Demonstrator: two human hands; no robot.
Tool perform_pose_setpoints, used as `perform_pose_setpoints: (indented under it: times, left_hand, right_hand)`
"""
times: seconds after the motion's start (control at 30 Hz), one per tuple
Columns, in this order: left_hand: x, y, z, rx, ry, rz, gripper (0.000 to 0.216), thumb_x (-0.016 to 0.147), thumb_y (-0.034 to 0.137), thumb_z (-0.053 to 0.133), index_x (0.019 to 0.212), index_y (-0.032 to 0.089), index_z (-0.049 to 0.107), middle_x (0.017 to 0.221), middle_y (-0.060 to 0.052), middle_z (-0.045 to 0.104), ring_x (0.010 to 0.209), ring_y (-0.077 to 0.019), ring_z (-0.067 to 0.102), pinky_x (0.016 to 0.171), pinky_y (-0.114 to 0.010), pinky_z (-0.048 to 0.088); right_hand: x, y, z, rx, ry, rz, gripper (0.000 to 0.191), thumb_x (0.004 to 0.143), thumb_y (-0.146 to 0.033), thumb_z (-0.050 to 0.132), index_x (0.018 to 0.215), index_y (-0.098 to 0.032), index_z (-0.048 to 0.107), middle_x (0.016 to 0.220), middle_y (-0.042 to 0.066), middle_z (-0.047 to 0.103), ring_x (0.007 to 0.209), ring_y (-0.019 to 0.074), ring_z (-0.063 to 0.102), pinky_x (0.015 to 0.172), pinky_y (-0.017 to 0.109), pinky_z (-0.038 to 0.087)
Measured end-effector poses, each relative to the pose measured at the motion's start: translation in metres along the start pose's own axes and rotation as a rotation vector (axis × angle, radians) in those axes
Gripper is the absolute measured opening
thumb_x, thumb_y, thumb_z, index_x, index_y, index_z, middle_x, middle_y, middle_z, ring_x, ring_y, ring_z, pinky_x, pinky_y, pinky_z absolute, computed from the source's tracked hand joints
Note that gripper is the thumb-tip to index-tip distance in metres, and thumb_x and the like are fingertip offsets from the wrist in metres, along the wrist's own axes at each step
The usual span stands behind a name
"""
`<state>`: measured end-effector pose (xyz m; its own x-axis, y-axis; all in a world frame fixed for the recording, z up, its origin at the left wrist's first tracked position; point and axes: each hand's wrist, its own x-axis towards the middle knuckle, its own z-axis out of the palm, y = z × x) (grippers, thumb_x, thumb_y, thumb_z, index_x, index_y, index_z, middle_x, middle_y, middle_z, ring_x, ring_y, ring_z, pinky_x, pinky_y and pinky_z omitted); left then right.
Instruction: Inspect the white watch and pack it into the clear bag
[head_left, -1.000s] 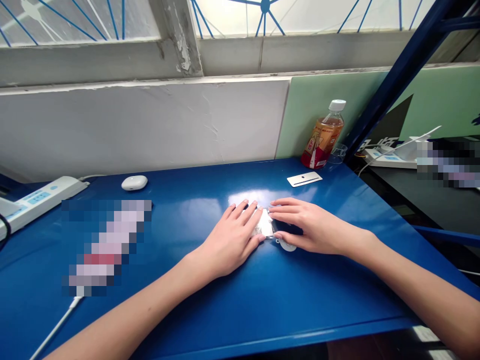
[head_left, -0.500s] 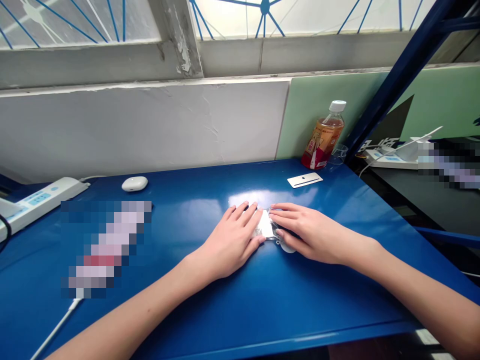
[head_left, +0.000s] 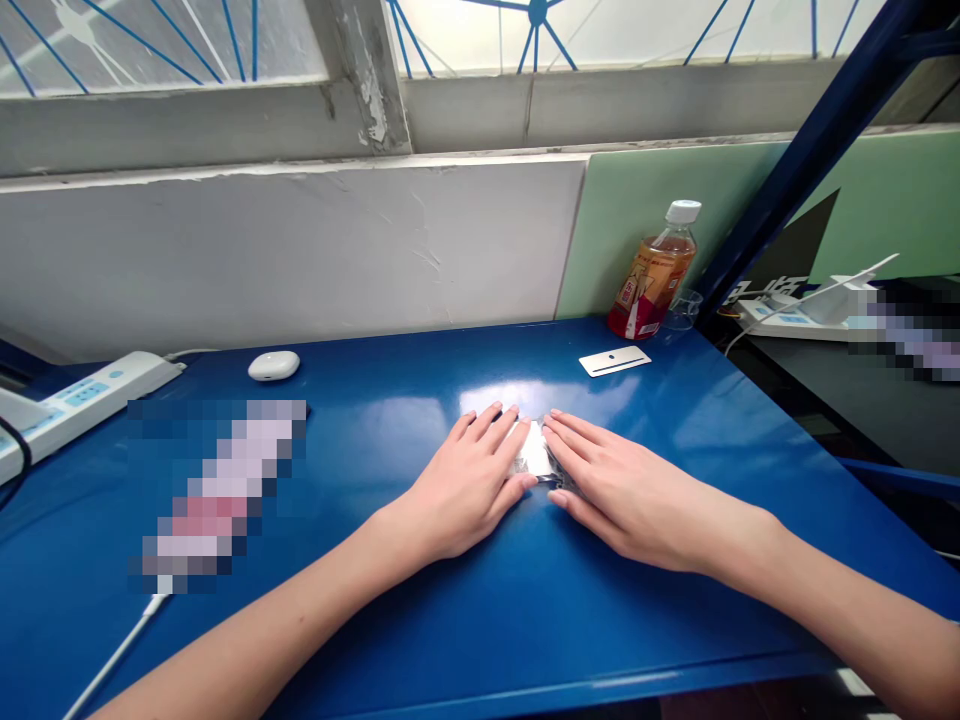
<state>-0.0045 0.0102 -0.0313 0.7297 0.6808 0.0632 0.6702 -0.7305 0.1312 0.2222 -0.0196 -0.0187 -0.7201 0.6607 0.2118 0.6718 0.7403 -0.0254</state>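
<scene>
While both hands — left hand (head_left: 465, 485), right hand (head_left: 626, 490) — lie flat, the packet (head_left: 535, 453) sits between them.

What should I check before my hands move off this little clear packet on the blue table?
1. Left hand flat on the clear packet: ok.
2. Right hand flat on its other side: ok.
3. Packet lying on the blue table: ok.
4. Packet sealed: cannot tell, mostly covered.
5. Drink bottle upright, capped, apart from the hands: ok.
6. White card apart from the packet: ok.
</scene>
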Motion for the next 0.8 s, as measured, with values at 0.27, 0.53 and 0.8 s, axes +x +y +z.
perform_pose_setpoints:
  times: [0.27, 0.53, 0.8]
  left_hand:
    - [0.000, 0.002, 0.000, 0.010, 0.002, 0.013, 0.057, 0.106, 0.042, 0.024, 0.150, 0.007, 0.035, 0.157, -0.020, 0.036, 0.148, -0.0349, 0.026, 0.115, -0.054, 0.027]
    - [0.002, 0.002, 0.000, -0.005, -0.011, 0.027, 0.056, 0.106, 0.039, 0.027, 0.150, 0.005, 0.034, 0.156, -0.021, 0.037, 0.147, -0.0348, 0.027, 0.116, -0.054, 0.026]
    - [0.001, -0.010, -0.002, -0.185, 0.024, 0.042, 0.054, 0.105, 0.044, 0.036, 0.150, 0.015, 0.035, 0.154, -0.018, 0.041, 0.146, -0.0289, 0.033, 0.117, -0.052, 0.028]
  right_hand:
    - [0.004, -0.009, 0.007, -0.055, 0.049, 0.003, 0.068, 0.097, -0.049, 0.048, 0.133, 0.008, 0.054, 0.137, 0.034, 0.054, 0.134, 0.0451, 0.047, 0.107, 0.056, 0.046]
    - [0.007, -0.003, 0.007, 0.067, 0.077, 0.004, 0.066, 0.096, -0.049, 0.050, 0.132, 0.007, 0.055, 0.134, 0.032, 0.058, 0.132, 0.0425, 0.050, 0.107, 0.054, 0.047]
    - [0.014, 0.024, 0.008, 0.256, 0.180, 0.060, 0.031, 0.099, -0.026, 0.045, 0.116, -0.014, 0.069, 0.122, 0.015, 0.070, 0.121, 0.0311, 0.060, 0.102, 0.049, 0.052]
